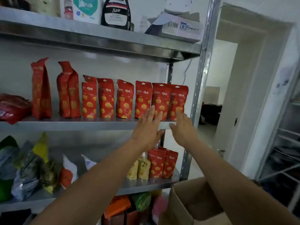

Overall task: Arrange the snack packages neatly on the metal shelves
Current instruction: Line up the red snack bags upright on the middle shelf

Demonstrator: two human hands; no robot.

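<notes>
Both the left hand [148, 127] and right hand [183, 129] reach with straight fingers toward the red pouches [168, 101], probably to align them on the shelf [65, 125].

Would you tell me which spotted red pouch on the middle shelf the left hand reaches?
The fifth pouch from the left, next to last: fingers of the left hand overlap its lower part.

Open cardboard box [179, 208] occupies lower right. Doorway [218, 75] at right. Black bag [116, 13] and barcoded white carton [182, 29] at upper centre.
</notes>
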